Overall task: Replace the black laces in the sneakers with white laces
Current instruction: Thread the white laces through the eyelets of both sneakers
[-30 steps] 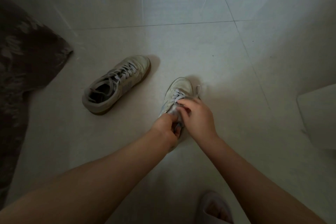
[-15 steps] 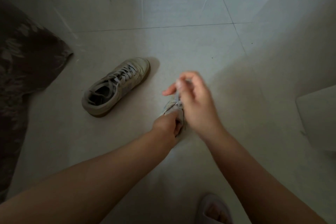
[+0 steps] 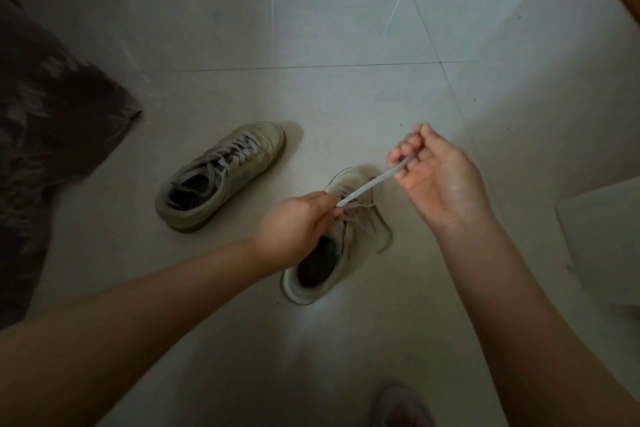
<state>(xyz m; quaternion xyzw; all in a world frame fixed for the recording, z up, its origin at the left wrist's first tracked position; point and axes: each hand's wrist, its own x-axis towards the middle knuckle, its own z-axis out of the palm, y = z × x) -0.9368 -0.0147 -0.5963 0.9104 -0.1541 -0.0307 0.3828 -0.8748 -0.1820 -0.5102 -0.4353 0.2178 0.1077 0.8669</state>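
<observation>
- A pale flat shoelace [image 3: 372, 184] runs tight in a straight line between the two hands, just above the front part of the near shoe.
- The right hand [image 3: 440, 180] is lifted with the palm up; its curled fingers [image 3: 401, 158] pinch the upper end of the lace.
- The left hand [image 3: 294, 229] is over the tongue of the near shoe, fingers curled together, and it pinches the lower end of the lace at the eyelets.
- The near beige low sneaker [image 3: 346, 250] stands on the pale tiled floor [image 3: 346, 97], its dark opening toward the person, the toe partly hidden by the hands.
- A second beige sneaker [image 3: 221, 177], laced with pale laces, stands on the floor to the left, well apart from the first one.
- A dark patterned cloth [image 3: 52, 135] lies at the left edge.
- A pale flat object [image 3: 606, 246] is at the right edge; I cannot tell what it is.
- A slipper toe [image 3: 401, 406] shows at the bottom edge.
</observation>
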